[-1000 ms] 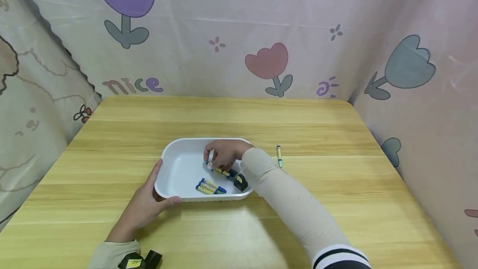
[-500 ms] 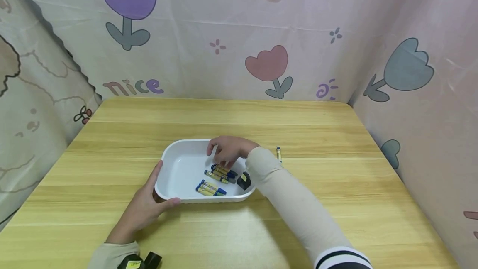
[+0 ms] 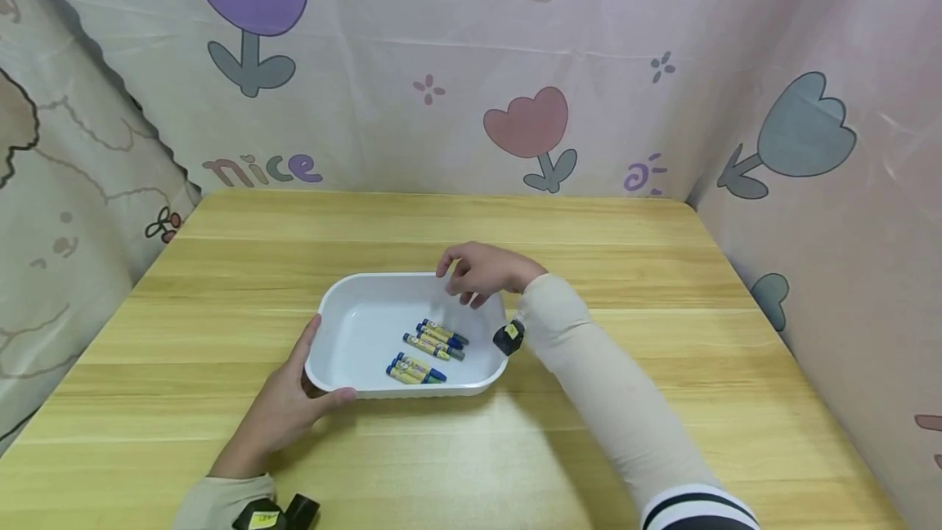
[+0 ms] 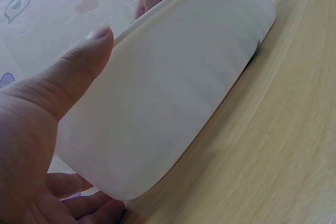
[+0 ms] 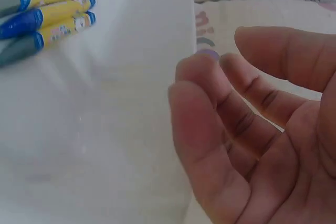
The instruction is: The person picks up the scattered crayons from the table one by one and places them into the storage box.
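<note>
A white plastic tray [image 3: 361,334] stands on the table. My left hand [image 3: 283,403] grips its left end, thumb at the rim; in the left wrist view the fingers curl round the tray's lower corner. Several crayons [image 3: 436,342] with yellow wrappers and blue bands lie side by side in the tray's right half. Nearer the front wall lies a smaller group of similar crayons [image 3: 415,369]. Over the tray's far right rim hovers my right hand [image 3: 486,275], fingers loosely bent. The right wrist view shows nothing between its thumb and fingers, with crayons [image 5: 60,11] off to one side.
The wood-grain table [image 3: 625,252] runs back to a patterned cloth [image 3: 383,47], and more cloth hangs at both sides. A small black device [image 3: 509,338] sits on the right wrist, another black device [image 3: 261,515] on the left.
The right hand has let go of a crayon, risen from the tray and moved right to its far rim. A crayon seen earlier right of the tray is now hidden. The left hand stays put.
</note>
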Demonstrator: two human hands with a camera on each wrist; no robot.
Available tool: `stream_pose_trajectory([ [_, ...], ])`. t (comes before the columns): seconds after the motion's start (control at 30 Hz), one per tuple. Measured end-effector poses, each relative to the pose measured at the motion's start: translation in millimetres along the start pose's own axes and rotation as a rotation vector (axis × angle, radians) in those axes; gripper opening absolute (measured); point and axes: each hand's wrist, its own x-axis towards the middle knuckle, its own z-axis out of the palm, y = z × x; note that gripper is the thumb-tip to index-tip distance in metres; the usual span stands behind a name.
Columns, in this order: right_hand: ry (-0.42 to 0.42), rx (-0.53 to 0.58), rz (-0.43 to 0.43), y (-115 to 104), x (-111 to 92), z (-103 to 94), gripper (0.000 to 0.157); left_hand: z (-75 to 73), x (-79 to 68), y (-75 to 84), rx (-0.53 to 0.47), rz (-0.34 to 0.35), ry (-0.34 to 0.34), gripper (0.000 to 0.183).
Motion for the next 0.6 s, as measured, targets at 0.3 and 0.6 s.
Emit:
stream_pose_trajectory([
  [0.3,0.099,0.059,0.039,21.7,-19.8,-25.5,0.035,0.0,0.7,0.4,-0.003,0.003,-0.001,0.116],
  [0.6,0.178,0.079,0.149,56.6,-38.5,-44.6,0.036,0.8,1.0,-0.4,0.0,0.005,0.002,0.116],
])
